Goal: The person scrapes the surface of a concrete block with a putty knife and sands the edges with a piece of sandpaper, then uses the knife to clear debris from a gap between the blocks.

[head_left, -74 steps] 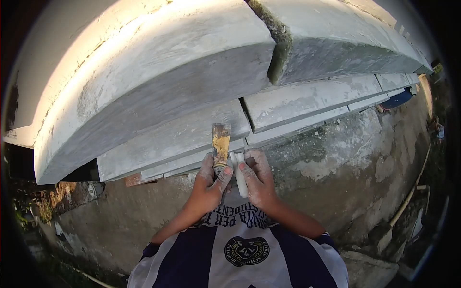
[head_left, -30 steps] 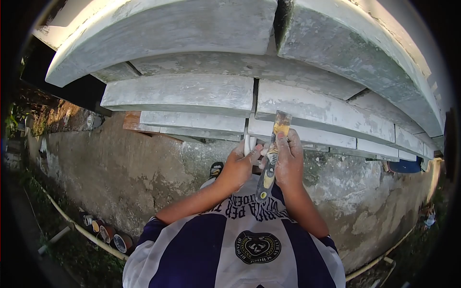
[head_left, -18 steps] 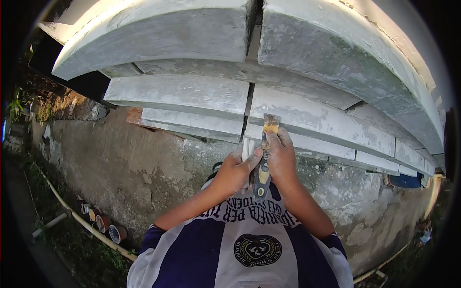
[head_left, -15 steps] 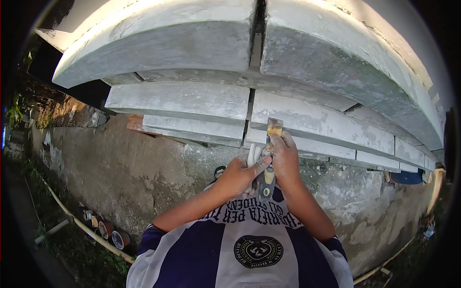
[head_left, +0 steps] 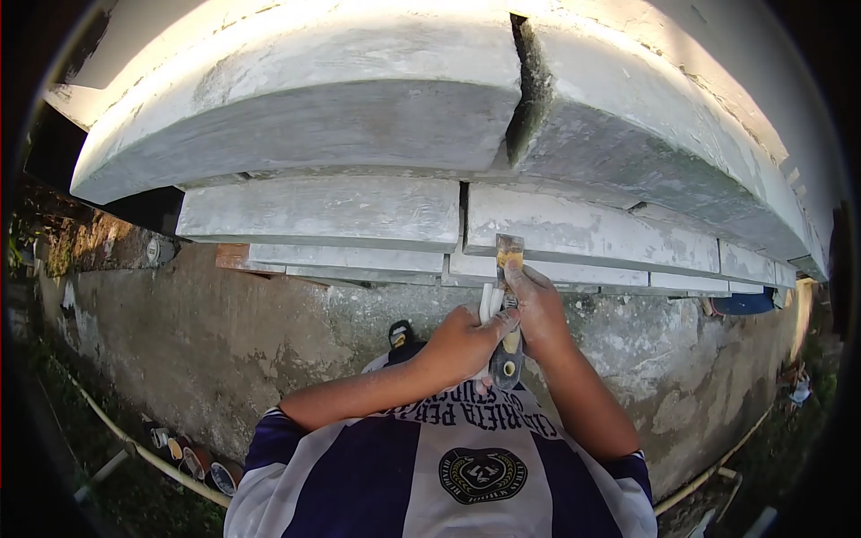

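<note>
A putty knife [head_left: 508, 366] is held upright in front of my chest, its short stained blade toward the stepped ledges and its dark and yellow handle, with a hole at the end, toward my shirt. My right hand [head_left: 541, 309] is closed around it near the blade, thumb lying along it. My left hand [head_left: 462, 342] is closed on a pair of white strips [head_left: 490, 301], whose exact kind I cannot make out. Its thumb presses against the putty knife's handle, so the two hands meet there. Pale dust coats the fingers.
Grey-white stepped ledges [head_left: 323, 211] cross in front of me, with a dark gap [head_left: 529, 90] in the top one. Below is a worn concrete floor [head_left: 224, 314]. A bamboo pole [head_left: 161, 462] and several buckets [head_left: 197, 461] are at lower left. A sandal [head_left: 400, 334] shows beneath me.
My view has shifted, and the gap in the top ledge looks wider. Both hands still hold the putty knife and white strips close together. More of the sandal shows.
</note>
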{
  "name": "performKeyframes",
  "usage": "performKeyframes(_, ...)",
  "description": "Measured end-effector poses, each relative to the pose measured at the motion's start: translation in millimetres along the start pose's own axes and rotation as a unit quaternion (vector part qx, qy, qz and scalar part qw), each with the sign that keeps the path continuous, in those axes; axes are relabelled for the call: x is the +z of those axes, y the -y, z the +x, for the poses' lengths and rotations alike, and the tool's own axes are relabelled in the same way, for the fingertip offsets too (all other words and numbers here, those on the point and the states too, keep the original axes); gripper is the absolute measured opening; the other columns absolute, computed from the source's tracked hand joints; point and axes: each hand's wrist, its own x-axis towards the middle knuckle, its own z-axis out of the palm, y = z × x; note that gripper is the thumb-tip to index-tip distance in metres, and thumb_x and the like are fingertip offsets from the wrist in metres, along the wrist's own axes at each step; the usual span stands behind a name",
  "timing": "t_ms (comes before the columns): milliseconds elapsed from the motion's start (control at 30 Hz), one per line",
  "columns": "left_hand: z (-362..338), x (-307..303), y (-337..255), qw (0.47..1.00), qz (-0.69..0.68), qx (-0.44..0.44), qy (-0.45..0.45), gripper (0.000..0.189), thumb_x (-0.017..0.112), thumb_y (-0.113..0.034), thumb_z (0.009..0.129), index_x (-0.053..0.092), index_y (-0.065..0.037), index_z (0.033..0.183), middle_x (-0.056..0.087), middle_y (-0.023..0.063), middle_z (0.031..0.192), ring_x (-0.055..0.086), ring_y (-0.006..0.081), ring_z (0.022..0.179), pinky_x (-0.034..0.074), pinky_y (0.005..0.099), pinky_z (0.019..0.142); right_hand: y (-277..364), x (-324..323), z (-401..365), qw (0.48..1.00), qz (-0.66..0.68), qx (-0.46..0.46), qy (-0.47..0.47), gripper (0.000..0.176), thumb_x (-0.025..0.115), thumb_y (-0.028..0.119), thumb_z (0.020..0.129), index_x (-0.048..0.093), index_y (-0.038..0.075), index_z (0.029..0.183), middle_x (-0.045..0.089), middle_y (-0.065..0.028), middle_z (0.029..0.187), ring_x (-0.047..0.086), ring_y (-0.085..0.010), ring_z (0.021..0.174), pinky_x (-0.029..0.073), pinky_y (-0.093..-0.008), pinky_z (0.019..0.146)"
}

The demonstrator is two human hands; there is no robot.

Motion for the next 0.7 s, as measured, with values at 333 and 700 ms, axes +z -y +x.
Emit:
performKeyframes(333, 16.4, 5.5, 2.2, 0.989, -0.131, 0.029, -0.059, 0.036, 0.061, -0.032, 0.096, 0.062, 0.004, 0.1, 0.065, 0.0073, 0.076, 0.065, 0.0125, 0.068, 0.052, 0.0243, 0.061, 1.3, -1.4, 14.4, 0.998, -0.054, -0.029, -0.034, 0.031, 0.059, 0.025, 0.096, 0.065, -0.004, 0.103, 0.065, -0.0079, 0.088, 0.059, -0.0134, 0.071, 0.047, -0.0274, 0.064)
performKeyframes(700, 14.0, 14.9, -30.7, 0.981, -0.193, -0.009, -0.034, 0.034, 0.055, -0.031, 0.098, 0.061, 0.003, 0.098, 0.064, 0.0103, 0.076, 0.063, 0.0186, 0.051, 0.052, 0.0342, 0.036, 39.6, -6.4, 12.3, 0.966, -0.229, -0.114, -0.047, 0.029, 0.057, 0.022, 0.094, 0.061, -0.006, 0.094, 0.063, -0.014, 0.081, 0.06, -0.0199, 0.071, 0.048, -0.0328, 0.066)
